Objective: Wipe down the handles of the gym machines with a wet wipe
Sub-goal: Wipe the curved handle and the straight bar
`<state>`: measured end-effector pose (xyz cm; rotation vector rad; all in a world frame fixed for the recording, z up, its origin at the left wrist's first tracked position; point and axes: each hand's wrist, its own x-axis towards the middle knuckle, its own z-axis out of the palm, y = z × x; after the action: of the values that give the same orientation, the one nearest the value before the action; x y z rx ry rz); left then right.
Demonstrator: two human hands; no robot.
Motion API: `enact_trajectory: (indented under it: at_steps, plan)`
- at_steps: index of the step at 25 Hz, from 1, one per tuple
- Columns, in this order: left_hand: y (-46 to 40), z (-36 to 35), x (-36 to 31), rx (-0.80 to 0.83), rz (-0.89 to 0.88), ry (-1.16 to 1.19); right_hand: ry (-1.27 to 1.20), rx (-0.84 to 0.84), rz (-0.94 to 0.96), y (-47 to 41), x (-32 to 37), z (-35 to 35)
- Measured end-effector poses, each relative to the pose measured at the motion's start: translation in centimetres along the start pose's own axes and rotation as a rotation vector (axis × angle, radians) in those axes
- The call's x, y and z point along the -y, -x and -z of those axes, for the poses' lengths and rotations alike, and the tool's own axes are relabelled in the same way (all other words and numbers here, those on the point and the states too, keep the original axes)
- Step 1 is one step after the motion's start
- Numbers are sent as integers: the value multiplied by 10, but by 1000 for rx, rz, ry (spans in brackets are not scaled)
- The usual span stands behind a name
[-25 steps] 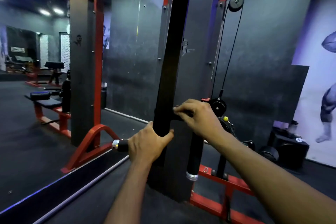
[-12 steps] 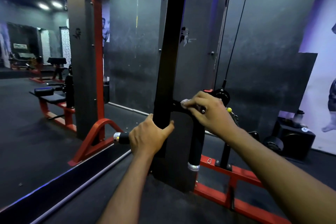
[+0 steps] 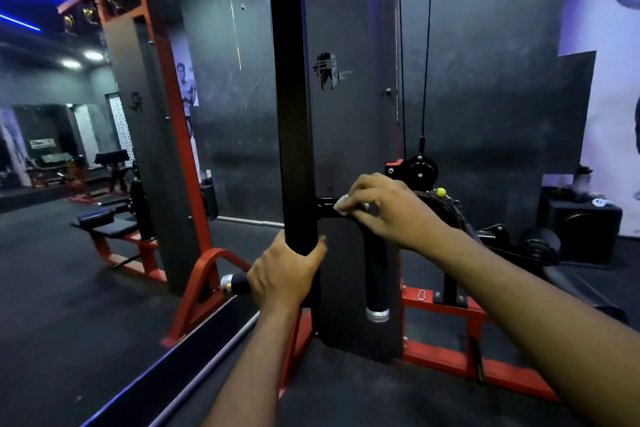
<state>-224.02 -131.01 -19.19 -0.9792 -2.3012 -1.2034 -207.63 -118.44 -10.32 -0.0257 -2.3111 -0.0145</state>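
A black machine arm (image 3: 294, 114) hangs in front of me, with a black handle on each side. My left hand (image 3: 284, 274) grips the left handle (image 3: 235, 282), whose silver end cap sticks out to the left. My right hand (image 3: 384, 208) presses a white wet wipe (image 3: 341, 203) onto the horizontal top of the right handle (image 3: 377, 274), fingers curled round wipe and bar. Below that hand the right grip hangs straight down to a silver cap.
The red frame (image 3: 450, 354) and grey weight-stack cover (image 3: 349, 97) stand right behind the handles. A cable and pulleys (image 3: 420, 166) run at the right. A mirror on the left reflects benches. A black speaker (image 3: 581, 229) sits at the right wall.
My right hand with the wipe has shifted a little along the top of the right handle. The left hand keeps its grip. The camera has tilted and moved closer.
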Motion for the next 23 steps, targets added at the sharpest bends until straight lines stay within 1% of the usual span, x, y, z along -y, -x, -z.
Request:
enact_trajectory:
  at_steps: [2,3,4,8,9,10,12,13,15,16,17,20,21,22,23]
  plan:
    - [-3,-1,0,-4,0,-4,-77,-44,-126,-13,-2,-2]
    - [-3,-1,-1,-3,5,-14,-88,-42,-155,-20,1,-5]
    - [-3,-1,-2,-2,7,-21,-73,-36,-145,-24,5,-10]
    - [-2,-1,1,-2,-14,-9,82,-13,101,1,8,-18]
    - [-3,-2,2,-10,-21,-2,93,-36,124,12,7,-16]
    - [-3,-3,2,-19,-26,0,74,-77,90,20,4,-13]
    - [-3,-4,2,-26,-13,-8,-60,-176,-97,25,-1,-8]
    - [-3,-4,1,-28,1,-12,-133,-206,-182,22,-3,-8]
    - [-1,-2,0,-29,7,-8,-195,-224,-272,12,-2,-15]
    - [0,-1,-1,-26,-1,2,-169,-228,-265,10,0,-19]
    - [0,-1,-1,-24,-11,13,-105,-230,-219,11,1,-24]
    - [-1,-1,0,-24,-10,27,139,-147,23,32,-3,-26]
    - [-1,-2,0,-26,-3,25,157,-119,56,40,-6,-24]
    - [-1,-1,-1,-26,-1,23,114,-111,28,47,-7,-21]
    - [-1,-2,-1,-24,-2,24,28,-128,-51,52,-7,-18]
